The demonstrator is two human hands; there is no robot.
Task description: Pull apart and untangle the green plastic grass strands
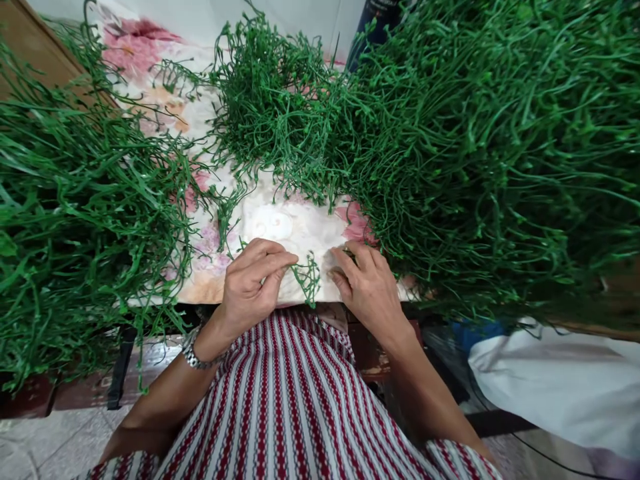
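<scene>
Near the table's front edge, my left hand (257,275) pinches one end of a small green plastic stem piece (309,279) between thumb and forefinger. The piece has several thin branches and hangs toward the right. My right hand (364,279) is just right of it, thumb and forefinger slightly apart, with no item visible between them. A large heap of green stems (480,147) lies beyond my right hand, and another heap (85,213) lies to the left. A smaller pile (280,100) sits at the back middle.
A floral cloth (210,280) covers the table. At the back stands a dark cylindrical object (373,30). Brown cardboard (50,50) is at the back left. A white sack or cloth (560,380) lies at the lower right, beside a dark cable.
</scene>
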